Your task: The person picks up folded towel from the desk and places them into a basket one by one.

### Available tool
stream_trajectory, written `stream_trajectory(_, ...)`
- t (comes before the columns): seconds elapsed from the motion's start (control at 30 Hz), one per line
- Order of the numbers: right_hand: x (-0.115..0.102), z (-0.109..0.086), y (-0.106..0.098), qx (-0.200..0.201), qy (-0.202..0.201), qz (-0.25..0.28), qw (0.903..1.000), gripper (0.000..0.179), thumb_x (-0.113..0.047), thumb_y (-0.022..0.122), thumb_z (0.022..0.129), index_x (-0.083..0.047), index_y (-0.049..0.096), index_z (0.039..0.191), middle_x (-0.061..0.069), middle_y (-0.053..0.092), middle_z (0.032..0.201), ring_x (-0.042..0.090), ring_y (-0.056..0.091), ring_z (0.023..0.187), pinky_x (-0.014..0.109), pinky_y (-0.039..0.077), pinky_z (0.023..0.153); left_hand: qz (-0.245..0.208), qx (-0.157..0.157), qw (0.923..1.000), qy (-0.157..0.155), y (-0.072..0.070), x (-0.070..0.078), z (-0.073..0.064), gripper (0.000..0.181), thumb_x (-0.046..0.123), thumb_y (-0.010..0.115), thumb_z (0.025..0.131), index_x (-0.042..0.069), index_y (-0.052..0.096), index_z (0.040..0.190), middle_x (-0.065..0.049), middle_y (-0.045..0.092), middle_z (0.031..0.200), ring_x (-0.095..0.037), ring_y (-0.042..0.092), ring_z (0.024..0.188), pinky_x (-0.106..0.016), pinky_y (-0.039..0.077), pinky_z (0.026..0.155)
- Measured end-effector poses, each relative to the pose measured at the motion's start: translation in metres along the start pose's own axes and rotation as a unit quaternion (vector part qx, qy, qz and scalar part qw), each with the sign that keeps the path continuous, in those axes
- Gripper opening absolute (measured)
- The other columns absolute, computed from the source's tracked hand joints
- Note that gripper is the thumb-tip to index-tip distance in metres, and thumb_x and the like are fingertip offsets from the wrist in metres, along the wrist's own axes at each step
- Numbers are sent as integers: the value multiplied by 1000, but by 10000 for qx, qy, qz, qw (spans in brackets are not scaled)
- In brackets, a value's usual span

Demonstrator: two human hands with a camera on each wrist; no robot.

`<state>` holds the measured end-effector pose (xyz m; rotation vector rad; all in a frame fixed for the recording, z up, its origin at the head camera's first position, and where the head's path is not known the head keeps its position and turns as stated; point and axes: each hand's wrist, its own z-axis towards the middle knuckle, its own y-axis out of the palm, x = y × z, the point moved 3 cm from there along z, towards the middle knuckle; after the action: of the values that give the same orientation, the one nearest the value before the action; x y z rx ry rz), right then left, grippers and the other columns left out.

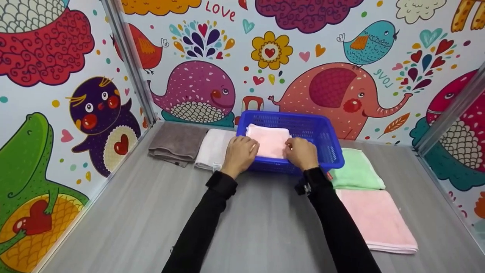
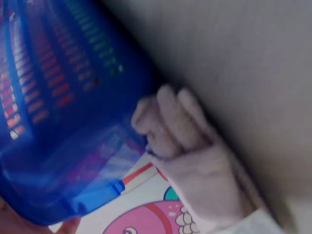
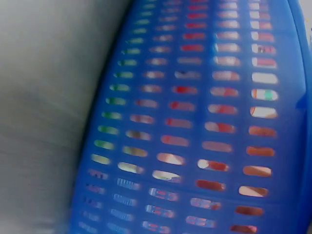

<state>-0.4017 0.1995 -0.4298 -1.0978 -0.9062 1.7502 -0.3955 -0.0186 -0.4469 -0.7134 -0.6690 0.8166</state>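
Observation:
A small folded pink towel (image 1: 268,141) is at the left part of a blue plastic basket (image 1: 333,146), overlapping its near rim in the head view. My left hand (image 1: 239,153) holds the towel's left edge with curled fingers. On the opposite edge, my right hand (image 1: 302,152) grips it, fingertips bent in at the side. Both wrists come over the basket's near side. In the left wrist view the slotted basket wall (image 2: 53,97) fills the left, with only a bit of hand at the lower left corner. Basket slots (image 3: 175,122) take up most of the right wrist view.
A folded grey-brown towel (image 1: 176,142) and a folded white towel (image 1: 214,149) lie left of the basket. To its right are a folded green towel (image 1: 358,170) and a larger pink towel (image 1: 379,220). A patterned wall (image 1: 261,87) stands close behind the basket.

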Motion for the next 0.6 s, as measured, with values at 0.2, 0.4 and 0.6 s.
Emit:
stream_trajectory(0.2, -8, -32, -2, 1139, -618, 12, 9916, 25, -24, 64, 99, -10, 76, 83, 10, 71, 79, 37, 70, 71, 53, 52, 62, -13, 5, 9992, 403, -1, 7, -23, 34, 36, 49, 107, 17, 78, 106, -2, 76, 105, -24, 68, 109, -46, 40, 115)
stream_trajectory(0.4, -10, -58, 4, 1697, -1117, 142, 9790, 28, -27, 68, 99, -7, 74, 79, 10, 64, 73, 36, 65, 66, 51, 50, 60, 14, -78, 9989, 471, -3, 8, -33, 34, 37, 50, 108, 17, 77, 107, -1, 75, 105, -23, 68, 110, -48, 36, 120)
stream_trajectory(0.6, -8, -65, 9, 1849, -1142, 94, 9760, 27, -25, 67, 99, -6, 74, 82, 12, 67, 76, 38, 67, 72, 52, 50, 66, -61, -419, 9979, 491, -4, 9, -34, 37, 38, 47, 109, 15, 77, 113, -3, 75, 111, -25, 67, 114, -50, 34, 122)
